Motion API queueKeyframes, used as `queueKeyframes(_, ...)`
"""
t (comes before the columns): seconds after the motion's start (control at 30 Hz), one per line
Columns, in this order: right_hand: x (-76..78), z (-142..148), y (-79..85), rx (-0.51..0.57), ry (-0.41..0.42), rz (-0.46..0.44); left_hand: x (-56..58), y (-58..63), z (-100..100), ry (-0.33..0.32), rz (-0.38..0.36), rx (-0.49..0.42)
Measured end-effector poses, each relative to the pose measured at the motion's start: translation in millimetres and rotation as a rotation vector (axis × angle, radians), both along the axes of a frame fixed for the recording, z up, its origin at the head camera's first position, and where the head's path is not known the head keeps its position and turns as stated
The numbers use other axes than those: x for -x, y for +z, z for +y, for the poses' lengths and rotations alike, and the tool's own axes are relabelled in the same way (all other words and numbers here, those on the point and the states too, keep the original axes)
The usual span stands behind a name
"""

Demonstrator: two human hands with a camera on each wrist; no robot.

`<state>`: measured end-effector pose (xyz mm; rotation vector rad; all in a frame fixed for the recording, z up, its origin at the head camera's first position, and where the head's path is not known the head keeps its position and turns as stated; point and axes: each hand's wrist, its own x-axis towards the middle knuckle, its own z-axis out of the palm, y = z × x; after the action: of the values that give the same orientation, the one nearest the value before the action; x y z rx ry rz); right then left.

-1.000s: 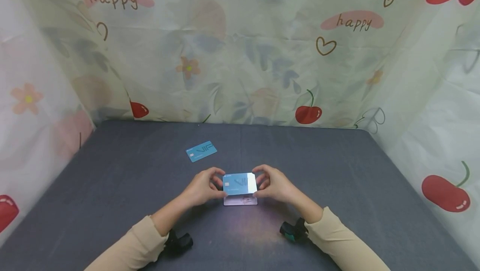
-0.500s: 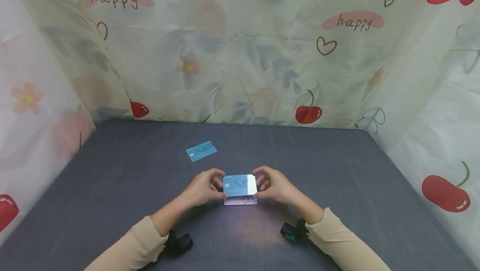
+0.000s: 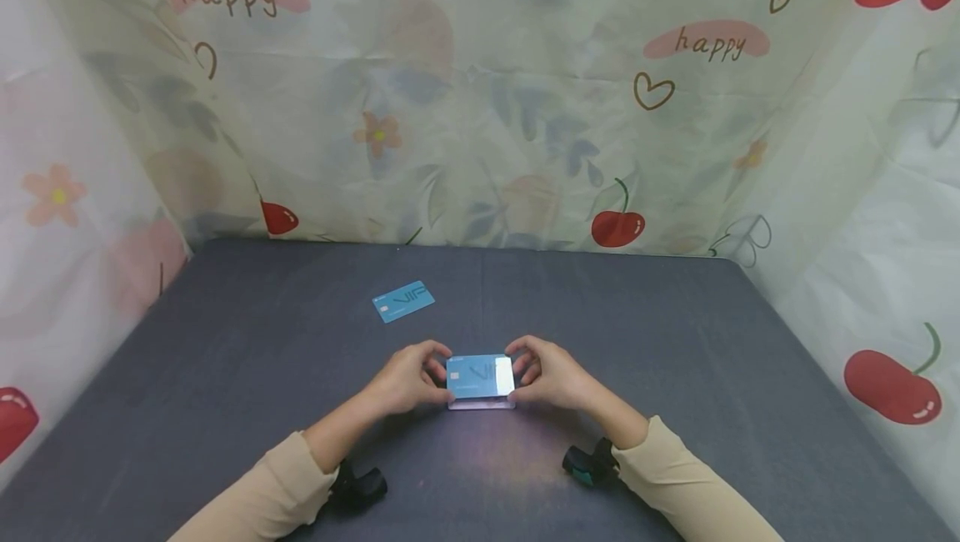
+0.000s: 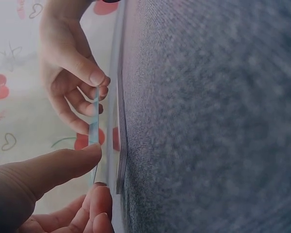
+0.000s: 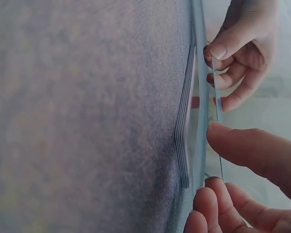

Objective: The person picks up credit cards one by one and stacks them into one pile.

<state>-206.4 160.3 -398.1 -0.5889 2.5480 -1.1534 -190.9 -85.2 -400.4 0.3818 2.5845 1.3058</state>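
A blue plastic card [image 3: 472,377] with a chip is held level by its two short sides. My left hand [image 3: 405,375] pinches its left end between thumb and fingers, and my right hand [image 3: 555,371] pinches the right end. Beneath it lies a thin stack of cards [image 3: 480,404], mostly covered by the blue card in the head view. In the left wrist view a gap shows between the held card [image 4: 94,124] and the stack [image 4: 121,155]. The right wrist view shows the stack's layered edges [image 5: 184,126] on the cloth, apart from the card.
Another blue card [image 3: 403,302], marked VIP, lies tilted on the dark grey table [image 3: 637,317] behind my left hand. Black wrist devices [image 3: 362,488] sit under both sleeves. A curtain [image 3: 487,108] printed with cherries and flowers stands behind and at the sides.
Both hands have lowered the blue card slightly and brought it nearer to me, so it covers more of the stack. The VIP card at the back has stayed put.
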Motion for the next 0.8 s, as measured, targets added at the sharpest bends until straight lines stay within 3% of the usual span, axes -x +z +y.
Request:
queueKeyframes(0.37,-0.5,0.3,0.4,-0.012,0.034,-0.005,-0.4,-1.6,3.8,0.018,-0.014,0.043)
queueKeyframes(0.8,1.6,-1.4,-1.7,-0.053,0.0,-0.023,-0.3,-4.4,6.9,0.035,-0.026,0.081)
